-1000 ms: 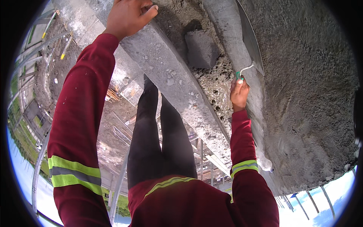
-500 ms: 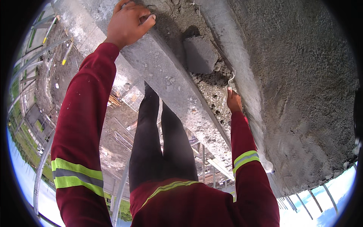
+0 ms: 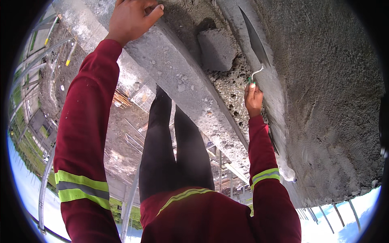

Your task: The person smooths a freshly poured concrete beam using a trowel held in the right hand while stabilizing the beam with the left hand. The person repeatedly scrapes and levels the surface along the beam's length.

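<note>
My right hand [image 3: 253,99] is closed round the green handle of a pointed trowel [image 3: 254,40]. The trowel's metal blade points away from me, seen nearly edge-on over the smooth grey strip along the wall. Left of it lies a channel of rough wet mortar [image 3: 233,95], pitted with small holes near my hand. A flat, smooth grey patch [image 3: 217,48] sits in the mortar farther up. My left hand [image 3: 131,22] rests on the concrete ledge [image 3: 178,77], thumb apart and fingers bent; the top of the picture cuts off some fingertips.
A rough rendered wall [image 3: 328,89] fills the right side. Beyond the ledge, the ground far below holds a bundle of wooden strips [image 3: 121,99] and other debris. Metal poles [image 3: 46,178] stand at the left. My legs are below the ledge.
My right hand has lifted away from the mortar and moved slightly farther off. The trowel blade, hardly visible before, now shows plainly over the wall-side strip. My left hand stays on the ledge.
</note>
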{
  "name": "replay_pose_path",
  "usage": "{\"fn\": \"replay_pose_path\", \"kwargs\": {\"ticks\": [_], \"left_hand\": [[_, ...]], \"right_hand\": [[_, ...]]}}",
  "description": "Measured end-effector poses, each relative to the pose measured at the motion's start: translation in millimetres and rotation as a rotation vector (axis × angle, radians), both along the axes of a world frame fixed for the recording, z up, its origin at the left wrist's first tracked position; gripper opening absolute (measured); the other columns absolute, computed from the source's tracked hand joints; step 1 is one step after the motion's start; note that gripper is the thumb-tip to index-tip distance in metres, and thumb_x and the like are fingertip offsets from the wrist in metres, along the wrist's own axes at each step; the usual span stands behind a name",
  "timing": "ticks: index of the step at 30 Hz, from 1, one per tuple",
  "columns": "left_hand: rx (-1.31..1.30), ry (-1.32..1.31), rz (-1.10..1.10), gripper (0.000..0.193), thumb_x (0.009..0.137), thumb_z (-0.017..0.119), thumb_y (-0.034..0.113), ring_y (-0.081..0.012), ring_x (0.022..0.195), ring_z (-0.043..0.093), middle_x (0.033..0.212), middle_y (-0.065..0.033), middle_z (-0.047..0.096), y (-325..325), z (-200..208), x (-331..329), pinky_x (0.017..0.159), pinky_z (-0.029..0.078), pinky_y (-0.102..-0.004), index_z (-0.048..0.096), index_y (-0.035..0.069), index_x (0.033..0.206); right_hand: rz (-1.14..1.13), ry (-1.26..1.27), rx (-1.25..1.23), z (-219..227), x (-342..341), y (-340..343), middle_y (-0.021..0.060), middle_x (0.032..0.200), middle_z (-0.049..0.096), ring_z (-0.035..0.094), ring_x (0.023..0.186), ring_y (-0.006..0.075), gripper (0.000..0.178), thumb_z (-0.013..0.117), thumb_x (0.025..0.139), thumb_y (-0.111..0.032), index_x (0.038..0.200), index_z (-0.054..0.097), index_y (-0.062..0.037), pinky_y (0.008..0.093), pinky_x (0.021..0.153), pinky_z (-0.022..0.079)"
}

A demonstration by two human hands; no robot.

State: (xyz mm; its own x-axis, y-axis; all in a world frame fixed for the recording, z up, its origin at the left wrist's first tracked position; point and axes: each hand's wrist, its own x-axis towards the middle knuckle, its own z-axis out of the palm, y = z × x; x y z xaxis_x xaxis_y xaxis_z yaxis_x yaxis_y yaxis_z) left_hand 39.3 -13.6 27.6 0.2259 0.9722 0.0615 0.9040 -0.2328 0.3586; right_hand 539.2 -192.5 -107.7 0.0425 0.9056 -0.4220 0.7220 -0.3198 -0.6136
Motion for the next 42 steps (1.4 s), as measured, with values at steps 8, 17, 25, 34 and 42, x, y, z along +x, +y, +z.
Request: {"fn": "replay_pose_path", "kwargs": {"ticks": [8, 17, 25, 34, 42], "left_hand": [[0.040, -0.034, 0.008, 0.036, 0.087, 0.064, 0.038, -0.0366, 0.086, 0.064, 0.069, -0.0118, 0.065, 1, 5, 2, 0.113, 0.038, -0.0572, 0.070, 0.008, 0.067], [0.148, 0.073, -0.081, 0.031, 0.099, 0.064, 0.036, -0.0246, 0.092, 0.066, 0.090, -0.0049, 0.074, 1, -13, -10, 0.120, 0.033, -0.0463, 0.078, 0.008, 0.094], [0.069, 0.044, -0.062, 0.033, 0.097, 0.065, 0.038, -0.0252, 0.089, 0.064, 0.083, -0.0050, 0.071, 0, -14, -10, 0.119, 0.033, -0.0458, 0.076, 0.008, 0.089], [0.087, 0.026, -0.045, 0.030, 0.095, 0.065, 0.036, -0.0236, 0.089, 0.065, 0.078, -0.0029, 0.071, 1, -17, -8, 0.118, 0.033, -0.0461, 0.077, 0.010, 0.087], [0.073, 0.039, -0.047, 0.029, 0.094, 0.065, 0.035, -0.0234, 0.086, 0.064, 0.076, -0.0023, 0.070, 3, -11, -4, 0.118, 0.034, -0.0461, 0.077, 0.010, 0.084]], "right_hand": [[0.102, -0.261, -0.144, 13, 8, 3, 0.0196, 0.071, 0.061, 0.062, 0.066, 0.0408, 0.063, 0.045, 0.111, -0.055, 0.083, 0.058, 0.0002, 0.0503, 0.065, 0.048], [0.244, -0.351, -0.116, -4, 18, -4, 0.0155, 0.067, 0.059, 0.062, 0.061, 0.0300, 0.058, 0.042, 0.114, -0.051, 0.093, 0.061, -0.0005, 0.0439, 0.059, 0.048], [-0.237, 0.091, -0.354, 77, 98, -136, -0.0043, 0.065, 0.051, 0.048, 0.051, 0.0077, 0.053, 0.046, 0.113, -0.054, 0.096, 0.065, -0.0070, 0.0276, 0.047, 0.040], [-0.142, -0.255, -0.738, 46, 151, -177, -0.0010, 0.058, 0.051, 0.048, 0.047, 0.0111, 0.066, 0.050, 0.108, -0.063, 0.073, 0.059, -0.0080, 0.0337, 0.047, 0.040], [0.029, 0.040, -0.590, -15, 16, 17, 0.0083, 0.064, 0.056, 0.056, 0.057, 0.0213, 0.071, 0.043, 0.109, -0.064, 0.079, 0.058, -0.0017, 0.0406, 0.061, 0.047]]}}
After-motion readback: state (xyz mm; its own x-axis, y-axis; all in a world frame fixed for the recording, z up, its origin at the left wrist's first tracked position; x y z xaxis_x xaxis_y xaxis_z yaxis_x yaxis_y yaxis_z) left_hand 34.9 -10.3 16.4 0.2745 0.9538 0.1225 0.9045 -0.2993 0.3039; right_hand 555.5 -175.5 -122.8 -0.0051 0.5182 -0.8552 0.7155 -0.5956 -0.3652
